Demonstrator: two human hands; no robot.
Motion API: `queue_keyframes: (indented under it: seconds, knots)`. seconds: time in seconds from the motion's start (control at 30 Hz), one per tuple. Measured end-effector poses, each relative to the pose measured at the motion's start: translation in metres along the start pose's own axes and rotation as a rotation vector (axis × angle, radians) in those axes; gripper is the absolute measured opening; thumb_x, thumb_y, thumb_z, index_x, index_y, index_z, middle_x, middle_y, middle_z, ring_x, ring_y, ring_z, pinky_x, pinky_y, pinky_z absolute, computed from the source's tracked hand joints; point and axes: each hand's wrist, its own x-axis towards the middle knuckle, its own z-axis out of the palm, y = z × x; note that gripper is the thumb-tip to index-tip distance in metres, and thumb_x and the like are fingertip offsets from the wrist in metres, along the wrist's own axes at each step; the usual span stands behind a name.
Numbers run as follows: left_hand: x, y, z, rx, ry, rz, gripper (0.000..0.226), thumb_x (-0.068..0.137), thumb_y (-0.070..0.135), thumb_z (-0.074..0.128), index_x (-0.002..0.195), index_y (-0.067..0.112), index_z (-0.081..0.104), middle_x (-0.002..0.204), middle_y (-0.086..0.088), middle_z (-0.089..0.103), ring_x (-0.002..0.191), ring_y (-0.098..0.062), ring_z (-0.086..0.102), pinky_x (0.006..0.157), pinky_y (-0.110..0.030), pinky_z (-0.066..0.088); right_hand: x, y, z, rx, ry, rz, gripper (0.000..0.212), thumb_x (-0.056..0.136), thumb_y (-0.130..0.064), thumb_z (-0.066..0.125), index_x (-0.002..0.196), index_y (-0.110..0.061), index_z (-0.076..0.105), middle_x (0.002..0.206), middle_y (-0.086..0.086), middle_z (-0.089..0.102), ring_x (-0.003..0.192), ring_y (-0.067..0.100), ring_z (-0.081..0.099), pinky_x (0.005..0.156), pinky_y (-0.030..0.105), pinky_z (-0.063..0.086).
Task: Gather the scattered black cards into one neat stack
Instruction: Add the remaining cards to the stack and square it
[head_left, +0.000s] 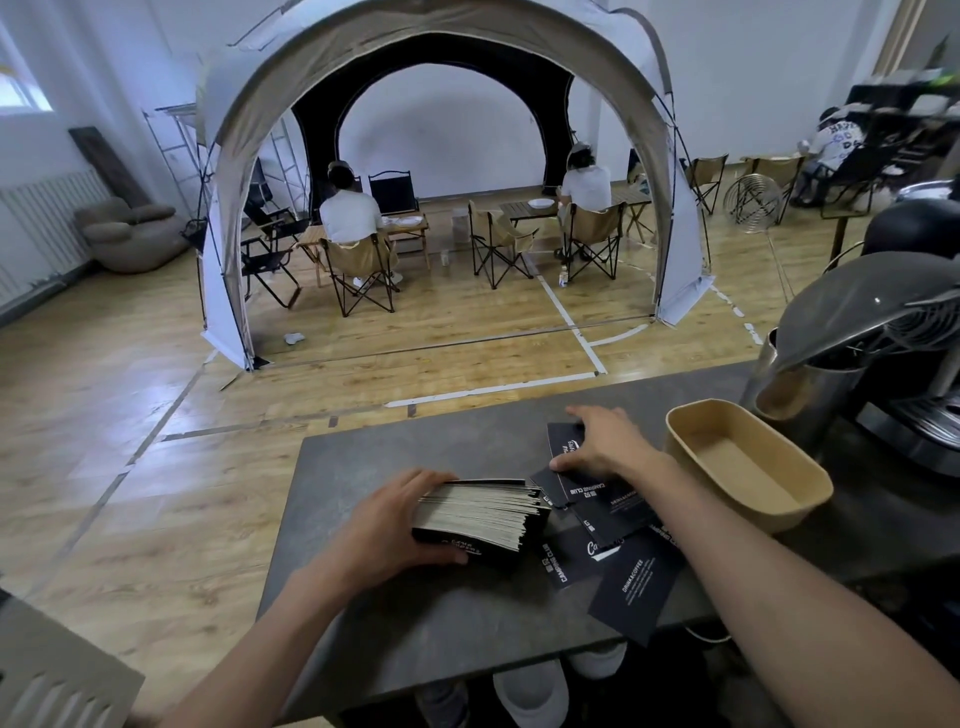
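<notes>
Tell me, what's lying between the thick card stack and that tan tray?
Loose black cards, overlapping, fill the stretch between stack and tray in the head view; the right hand rests on the farthest ones.

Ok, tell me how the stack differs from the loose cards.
The stack is thick and gathered; the loose cards lie flat, skewed and overlapping. The left hand grips the stack; the right hand rests on the loose cards. Both are black with white print.
</notes>
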Motion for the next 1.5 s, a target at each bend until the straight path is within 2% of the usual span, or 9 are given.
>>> queue_keyframes:
  seconds: [0.23, 0.4, 0.67, 0.83, 1.0, 1.13, 1.3, 1.37, 1.5]
  knots:
    - [0.0, 0.001, -0.001, 0.012, -0.018, -0.023, 0.088, 0.061, 0.079, 0.08, 0.136, 0.043, 0.051, 0.129, 0.025, 0.056, 0.118, 0.0, 0.057, 0.102, -0.031, 0.049, 0.024, 0.008, -0.014, -0.067, -0.111, 0.046, 0.111, 0.043, -0.072, 0.089, 0.135, -0.018, 0.059, 0.138, 0.01, 0.056, 0.127, 0.031, 0.055, 0.106, 0.041, 0.049]
    - [-0.001, 0.005, -0.003, 0.015, -0.024, -0.036, 0.088, 0.062, 0.079, 0.079, 0.137, 0.043, 0.05, 0.129, 0.024, 0.056, 0.118, 0.0, 0.056, 0.103, -0.03, 0.049, 0.026, 0.002, -0.018, 0.08, -0.184, 0.044, 0.084, 0.052, -0.046, 0.099, 0.122, -0.009, 0.07, 0.127, 0.008, 0.07, 0.118, 0.025, 0.064, 0.1, 0.036, 0.052]
    - [-0.004, 0.009, -0.007, 0.009, -0.031, -0.013, 0.086, 0.066, 0.076, 0.08, 0.137, 0.039, 0.05, 0.128, 0.021, 0.056, 0.117, -0.001, 0.055, 0.103, -0.034, 0.049, 0.022, -0.006, -0.02, 0.118, -0.174, 0.038, 0.093, 0.053, -0.036, 0.1, 0.132, -0.003, 0.063, 0.136, 0.012, 0.064, 0.123, 0.029, 0.062, 0.103, 0.039, 0.051]
    - [-0.006, 0.013, -0.009, 0.052, -0.057, -0.013, 0.09, 0.069, 0.076, 0.077, 0.144, 0.037, 0.046, 0.135, 0.021, 0.049, 0.123, -0.003, 0.052, 0.106, -0.039, 0.049, 0.019, -0.005, -0.024, 0.454, 0.071, -0.046, 0.019, 0.082, -0.018, 0.084, 0.099, -0.014, 0.078, 0.103, 0.007, 0.077, 0.094, 0.022, 0.072, 0.083, 0.033, 0.057]
    - [-0.008, 0.01, -0.006, 0.068, -0.07, -0.009, 0.124, 0.07, 0.081, 0.072, 0.165, 0.025, 0.015, 0.171, 0.023, -0.006, 0.158, -0.01, 0.017, 0.123, -0.046, 0.035, -0.027, -0.016, -0.017, 1.106, 0.582, -0.093, 0.024, 0.088, -0.003, 0.074, 0.1, -0.021, 0.061, 0.095, -0.001, 0.07, 0.087, 0.013, 0.068, 0.079, 0.023, 0.056]
    - [-0.005, 0.007, -0.003, 0.016, -0.017, -0.036, 0.144, 0.065, 0.078, 0.077, 0.164, 0.024, -0.014, 0.17, 0.016, -0.023, 0.16, -0.011, -0.001, 0.125, -0.039, 0.022, -0.065, -0.022, 0.041, 0.938, 0.212, -0.249, 0.035, 0.09, 0.008, 0.063, 0.101, -0.024, 0.072, 0.096, -0.004, 0.076, 0.091, 0.014, 0.071, 0.082, 0.018, 0.055]
    - [-0.003, 0.005, -0.002, 0.04, -0.01, 0.036, 0.093, 0.07, 0.076, 0.077, 0.146, 0.036, 0.044, 0.142, 0.024, 0.045, 0.129, -0.005, 0.053, 0.108, -0.044, 0.05, -0.063, -0.009, 0.033, 0.748, 0.121, -0.255, 0.039, 0.095, 0.0, 0.045, 0.096, -0.017, 0.081, 0.097, -0.002, 0.08, 0.095, 0.016, 0.074, 0.093, 0.036, 0.057]
    - [-0.003, 0.005, -0.003, 0.046, -0.01, 0.05, 0.078, 0.071, 0.075, 0.077, 0.135, 0.039, 0.05, 0.124, 0.026, 0.054, 0.113, -0.001, 0.058, 0.098, -0.037, 0.052, -0.052, -0.003, 0.015, 0.416, 0.256, -0.182, 0.024, 0.098, -0.03, 0.055, 0.103, -0.021, 0.077, 0.104, -0.002, 0.078, 0.099, 0.017, 0.072, 0.091, 0.036, 0.056]
    - [0.0, 0.007, -0.004, 0.026, 0.003, 0.024, 0.072, 0.067, 0.072, 0.08, 0.125, 0.041, 0.05, 0.118, 0.024, 0.058, 0.107, 0.002, 0.057, 0.095, -0.028, 0.051, -0.049, -0.014, 0.009, -0.286, 0.129, 0.161, 0.103, 0.077, -0.095, 0.025, 0.121, -0.012, 0.067, 0.127, 0.016, 0.062, 0.117, 0.033, 0.059, 0.095, 0.043, 0.047]
